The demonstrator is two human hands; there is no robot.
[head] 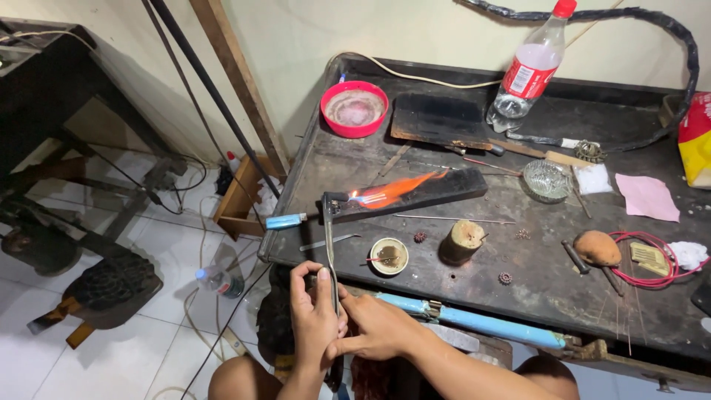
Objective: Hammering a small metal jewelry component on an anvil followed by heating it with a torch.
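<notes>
My left hand (312, 311) is wrapped around the thin metal tube of a blowtorch (329, 237) near the bench's front edge. My right hand (378, 326) touches the same tube from the right, fingers pinched at its lower part. The torch nozzle (331, 200) throws an orange flame (392, 191) along a long dark block (437, 189) on the bench. A blue hose (474, 322) runs to the right below my right hand.
On the dark workbench (518, 259) stand a pink bowl (354, 108), a plastic bottle (527, 70), a glass dish (546, 180), a small round tin (389, 256), a wooden stub (463, 241), a blue lighter (285, 221) and red wire (652, 267). Floor clutter lies left.
</notes>
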